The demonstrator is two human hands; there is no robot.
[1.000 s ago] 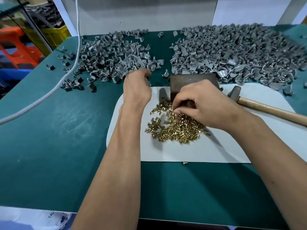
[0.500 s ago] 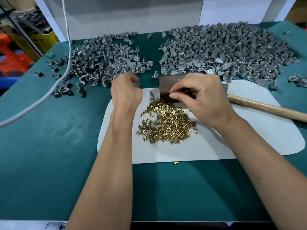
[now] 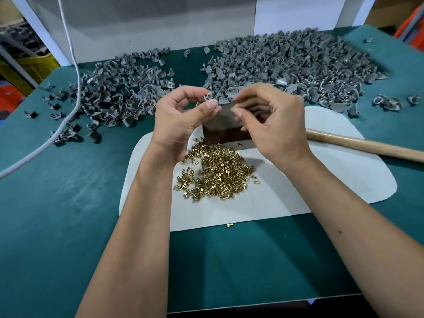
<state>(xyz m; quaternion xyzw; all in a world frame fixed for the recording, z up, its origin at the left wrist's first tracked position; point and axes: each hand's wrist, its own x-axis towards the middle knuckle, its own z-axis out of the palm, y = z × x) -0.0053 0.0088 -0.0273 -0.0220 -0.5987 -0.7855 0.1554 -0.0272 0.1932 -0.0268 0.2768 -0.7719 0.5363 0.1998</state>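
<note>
The left hand (image 3: 183,118) has left the grey heap (image 3: 119,92) behind the dark block (image 3: 224,135), the right hand (image 3: 273,120) the brass heap (image 3: 215,173) in front of it; both now meet just above the block. The left pinches a grey piece (image 3: 210,97), the right a small brass rivet (image 3: 232,109), blurred. Inserting seems to come next.

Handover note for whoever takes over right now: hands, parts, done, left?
Left hand: pinches one grey plastic part, raised above the metal block.
Right hand: pinches what looks like a brass rivet beside it.
Rivet pile on the white mat; hammer lies at right, untouched.
Done: part and rivet picked.
Left: join them, likely hammer on block.
</note>
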